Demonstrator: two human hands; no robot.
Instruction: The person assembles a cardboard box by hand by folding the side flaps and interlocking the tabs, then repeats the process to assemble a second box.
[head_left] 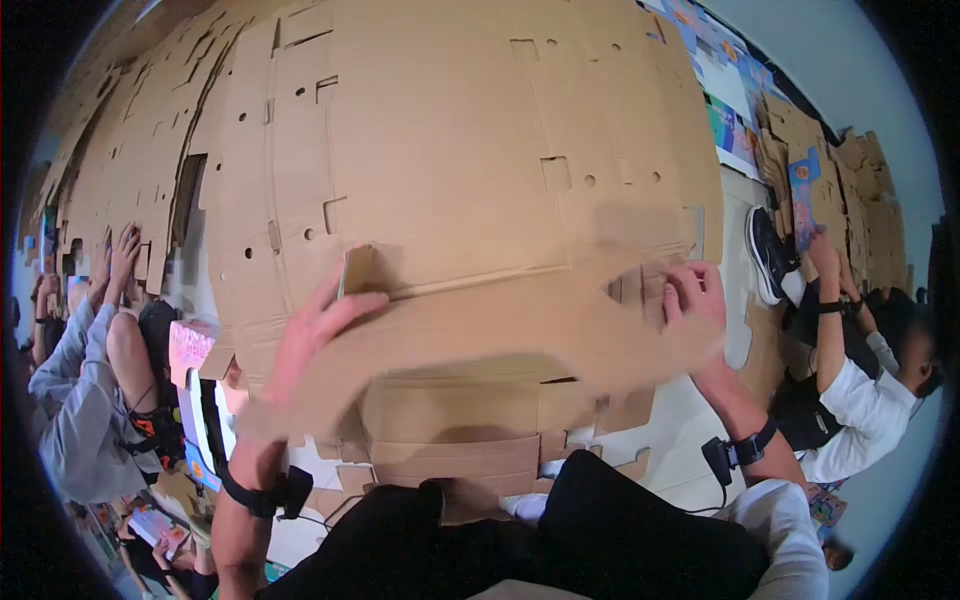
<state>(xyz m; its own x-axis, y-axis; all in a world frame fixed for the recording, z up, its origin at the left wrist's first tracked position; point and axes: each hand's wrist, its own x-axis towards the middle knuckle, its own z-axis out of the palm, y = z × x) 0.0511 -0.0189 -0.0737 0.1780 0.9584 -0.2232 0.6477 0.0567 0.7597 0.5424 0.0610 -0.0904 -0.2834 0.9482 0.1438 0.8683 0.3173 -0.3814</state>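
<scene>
A brown cardboard piece (480, 310) with a curved near edge lies across my lap side of a large cardboard sheet (440, 140); the piece is smeared by motion. My left hand (312, 325) grips its left end, beside a small raised flap (362, 268). Over the right end, near a small dark opening, the fingers of my right hand (692, 295) are curled on the same piece. The large sheet under it has several slots, round holes and crease lines. Part of each palm is hidden behind the piece.
Folded cardboard (455, 430) lies between my hands and legs. At left, a co-worker's hands (122, 262) rest on another cardboard sheet (130, 150). On the right sit a dark shoe (765, 255) and another person with arms raised to stacked cardboard (865, 190).
</scene>
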